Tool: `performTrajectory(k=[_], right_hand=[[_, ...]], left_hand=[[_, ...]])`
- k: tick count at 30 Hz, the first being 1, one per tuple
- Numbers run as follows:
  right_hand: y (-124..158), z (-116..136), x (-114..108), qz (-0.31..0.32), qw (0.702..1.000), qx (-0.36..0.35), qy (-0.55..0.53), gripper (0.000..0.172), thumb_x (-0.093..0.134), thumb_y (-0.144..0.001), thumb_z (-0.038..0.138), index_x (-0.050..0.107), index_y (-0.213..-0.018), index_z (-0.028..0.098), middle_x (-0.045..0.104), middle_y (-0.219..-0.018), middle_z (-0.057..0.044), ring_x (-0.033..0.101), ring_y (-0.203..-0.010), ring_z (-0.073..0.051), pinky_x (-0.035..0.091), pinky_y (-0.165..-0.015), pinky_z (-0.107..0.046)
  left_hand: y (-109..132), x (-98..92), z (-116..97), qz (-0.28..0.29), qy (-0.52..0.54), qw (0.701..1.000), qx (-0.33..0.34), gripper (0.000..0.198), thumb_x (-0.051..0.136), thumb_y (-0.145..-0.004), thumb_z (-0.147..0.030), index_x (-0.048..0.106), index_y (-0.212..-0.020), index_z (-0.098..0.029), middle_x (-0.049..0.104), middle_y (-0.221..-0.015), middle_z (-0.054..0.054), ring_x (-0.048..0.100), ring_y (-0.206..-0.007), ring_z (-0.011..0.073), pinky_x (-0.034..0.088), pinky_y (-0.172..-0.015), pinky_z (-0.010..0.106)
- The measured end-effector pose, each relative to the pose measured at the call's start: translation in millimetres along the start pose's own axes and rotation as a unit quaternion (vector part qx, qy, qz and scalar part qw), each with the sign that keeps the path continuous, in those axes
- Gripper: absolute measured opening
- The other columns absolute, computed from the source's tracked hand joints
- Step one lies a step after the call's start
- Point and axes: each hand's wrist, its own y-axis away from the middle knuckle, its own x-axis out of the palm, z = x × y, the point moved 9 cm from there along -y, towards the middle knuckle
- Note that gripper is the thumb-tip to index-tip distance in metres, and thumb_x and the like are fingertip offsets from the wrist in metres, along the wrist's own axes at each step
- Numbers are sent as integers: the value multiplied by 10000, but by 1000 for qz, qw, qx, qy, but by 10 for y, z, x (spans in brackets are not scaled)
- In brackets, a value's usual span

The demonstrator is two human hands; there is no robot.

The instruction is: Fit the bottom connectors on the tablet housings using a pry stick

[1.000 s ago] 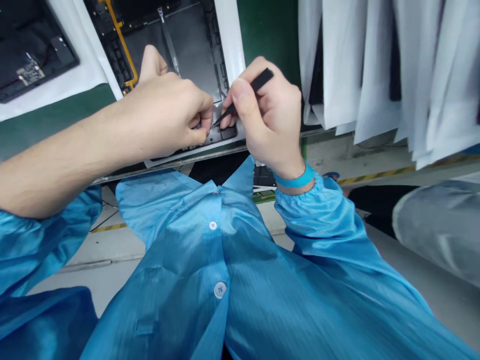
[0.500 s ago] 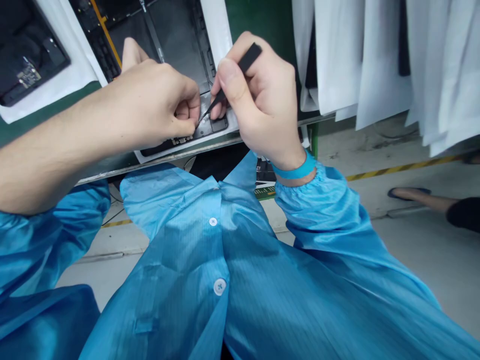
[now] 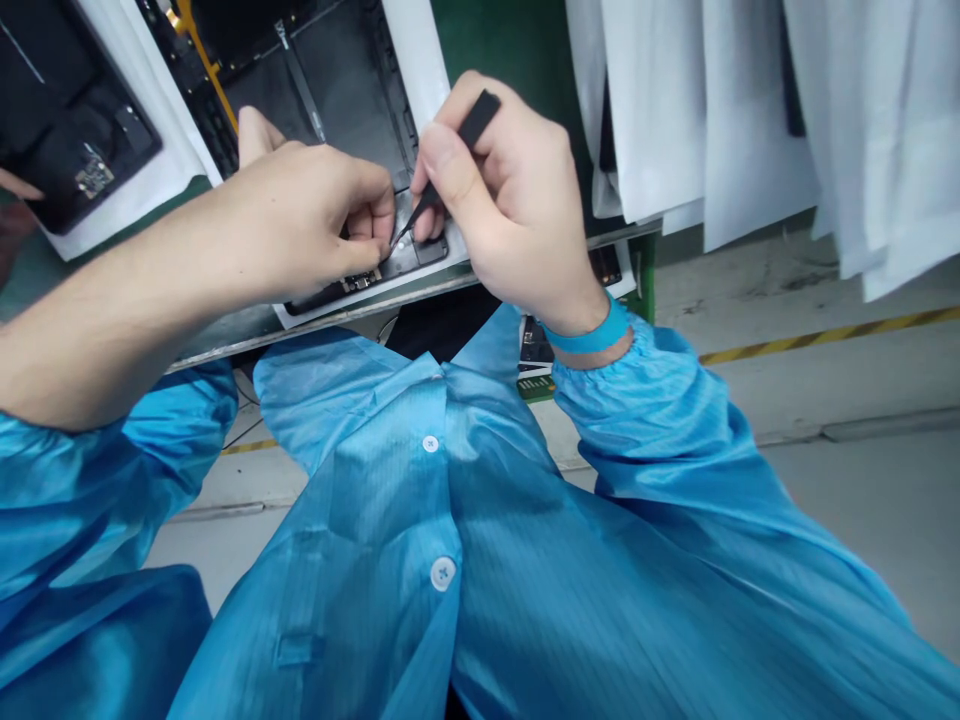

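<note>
My right hand (image 3: 517, 195) grips black tweezers (image 3: 477, 122), slanting down to the left with the tip beside my left fingertips. My left hand (image 3: 330, 210) is closed, thumb and index finger pinched together at that tip; what sits between them, if anything, is too small to make out. Under both hands lies an open tablet housing (image 3: 360, 85), dark grey inside, with a yellow-orange flex cable (image 3: 201, 50) and a grey ribbon strip (image 3: 300, 85). Small connector parts (image 3: 361, 281) show at its near edge, just below my left fingers. My left hand hides part of the housing.
White sheeting (image 3: 420, 50) lies beneath the housing on a green tabletop (image 3: 502, 60). Another dark tablet housing (image 3: 67, 110) rests at the left, near part of another person's hand (image 3: 19, 186). White sheets (image 3: 690, 110) hang over the table edge at the right.
The whole view has shifted slightly. Both hands keep nearly the same pose at the housing. Another person's fingers have appeared at the left edge, and a person's leg at the right has left view.
</note>
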Motion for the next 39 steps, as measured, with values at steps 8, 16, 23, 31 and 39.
performTrajectory(k=[8,16,23,31,39], right_hand=[[-1,0,3,-8,1000,-24,-6,417,667,-1110,600,626,-910,237,665,-846,36,715,-662,-108,506,-626,-281],[13,13,-8,3,1000,-4,-20,388,689,-1108,565,644,-922,228,658,-871,25,712,-686,-123,500,-658,-312],[7,18,-6,1,1000,-8,-25,405,688,-1100,590,647,-914,233,650,-844,27,712,-679,-130,475,-650,-324],[3,-19,-16,-4,1000,-8,-14,429,699,-1074,640,645,-903,250,655,-854,25,707,-672,-126,518,-653,-319],[23,-91,57,57,985,13,160,484,516,-1116,716,618,-940,277,674,-804,15,697,-730,-175,571,-758,-323]], left_hand=[[40,13,73,1,11,999,47,196,620,-932,-417,718,-950,-248,757,-756,18,604,-685,221,476,-957,471],[17,11,79,4,19,999,48,196,613,-906,-384,722,-943,-225,760,-771,26,626,-728,212,485,-899,437],[19,11,66,-4,19,1000,24,157,617,-869,-344,722,-905,-233,755,-764,28,595,-700,203,480,-897,440],[-6,4,-5,-10,4,1000,-2,71,651,-851,-305,672,-832,-240,729,-746,7,563,-666,195,461,-914,466],[496,56,-237,-152,-68,986,-10,263,504,-1094,-336,759,-1098,-276,757,-1020,84,679,-1103,338,461,-1036,620]])
